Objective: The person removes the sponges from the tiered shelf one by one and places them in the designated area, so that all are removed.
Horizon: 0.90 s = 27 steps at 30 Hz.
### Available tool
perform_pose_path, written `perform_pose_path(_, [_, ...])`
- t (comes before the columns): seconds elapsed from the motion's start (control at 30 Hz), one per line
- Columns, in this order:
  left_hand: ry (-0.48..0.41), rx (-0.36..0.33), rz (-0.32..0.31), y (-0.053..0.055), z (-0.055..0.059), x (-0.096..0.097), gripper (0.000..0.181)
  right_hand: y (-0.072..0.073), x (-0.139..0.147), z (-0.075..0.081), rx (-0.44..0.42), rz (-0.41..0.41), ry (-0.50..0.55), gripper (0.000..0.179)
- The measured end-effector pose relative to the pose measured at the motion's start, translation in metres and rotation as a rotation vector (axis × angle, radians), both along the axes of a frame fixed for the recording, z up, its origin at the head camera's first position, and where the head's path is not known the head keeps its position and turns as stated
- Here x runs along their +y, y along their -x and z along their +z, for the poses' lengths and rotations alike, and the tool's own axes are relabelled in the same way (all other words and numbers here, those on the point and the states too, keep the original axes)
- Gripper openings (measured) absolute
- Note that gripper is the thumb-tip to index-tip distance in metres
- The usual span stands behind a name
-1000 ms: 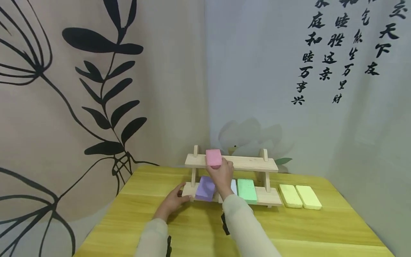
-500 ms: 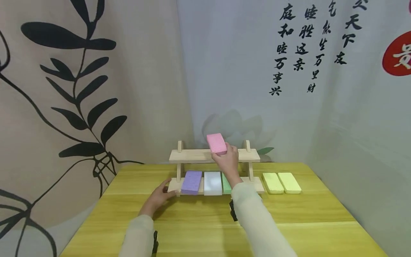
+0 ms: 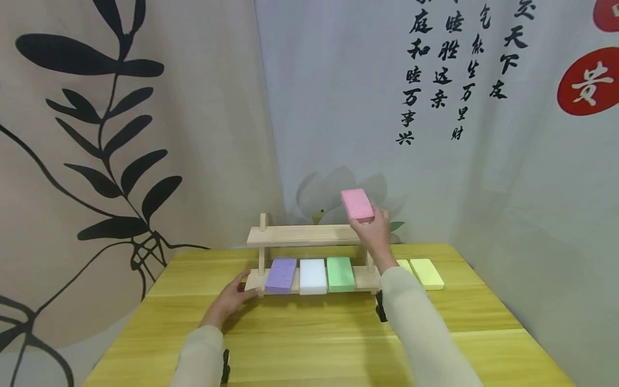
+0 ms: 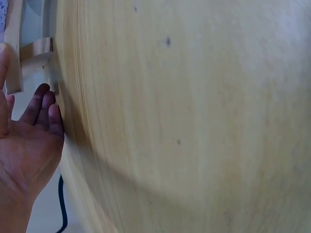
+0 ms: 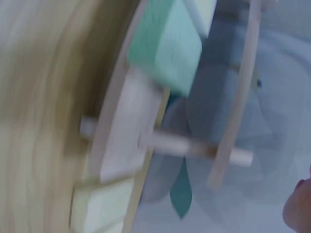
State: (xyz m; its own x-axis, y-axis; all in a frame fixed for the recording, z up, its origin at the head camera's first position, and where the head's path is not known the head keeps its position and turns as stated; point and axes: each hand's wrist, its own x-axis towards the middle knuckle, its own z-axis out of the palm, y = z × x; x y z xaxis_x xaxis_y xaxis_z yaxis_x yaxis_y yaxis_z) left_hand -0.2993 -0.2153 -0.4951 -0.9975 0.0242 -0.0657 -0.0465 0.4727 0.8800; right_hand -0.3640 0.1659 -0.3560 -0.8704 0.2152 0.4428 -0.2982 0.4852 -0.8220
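Note:
My right hand (image 3: 377,236) pinches a pink sponge (image 3: 357,204) by its lower end, above the right end of the shelf rack's top board (image 3: 304,234). Only a piece of that hand shows at the right edge of the right wrist view. My left hand (image 3: 228,301) holds the left end of the lower board (image 3: 255,280), thumb over its front edge; its other fingers (image 4: 41,108) are loosely bent beside the rack. On the lower board a purple sponge (image 3: 281,276), a white sponge (image 3: 312,277) and a green sponge (image 3: 340,274) lie in a row.
Two pale yellow sponges, one of them a sponge (image 3: 427,274) in plain sight, lie on the wooden table (image 3: 300,344) to the right of the rack; my right forearm partly covers the other. A printed curtain (image 3: 217,134) hangs close behind the table.
My right hand has lifted the pink sponge from over the top board's left part and carried it right. My left hand stays at the rack. The head view has shifted right.

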Motion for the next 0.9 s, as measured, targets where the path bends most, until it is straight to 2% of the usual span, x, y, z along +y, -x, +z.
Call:
perform_pose_path(0.13, [0.005, -0.011, -0.002, 0.0, 0.003, -0.001, 0.083, 0.001, 0.037, 0.009, 0.023, -0.052, 0.01, 0.071])
perform_pose_path(0.27, [0.008, -0.019, -0.003, -0.001, 0.003, -0.001, 0.084, 0.001, 0.074, 0.01, 0.013, -0.118, 0.02, 0.07])
perform_pose_path(0.4, [-0.002, -0.023, -0.001, -0.001, 0.003, 0.0, 0.084, 0.0, 0.106, 0.006, -0.004, -0.174, 0.004, 0.072])
perform_pose_path(0.63, [0.015, -0.03, 0.008, -0.001, 0.003, 0.0, 0.085, -0.005, 0.146, 0.001, -0.034, -0.219, -0.004, 0.075])
perform_pose_path(0.9, [-0.002, -0.031, 0.008, 0.002, 0.0, 0.0, 0.083, -0.011, 0.187, -0.018, -0.117, -0.241, 0.011, 0.081])
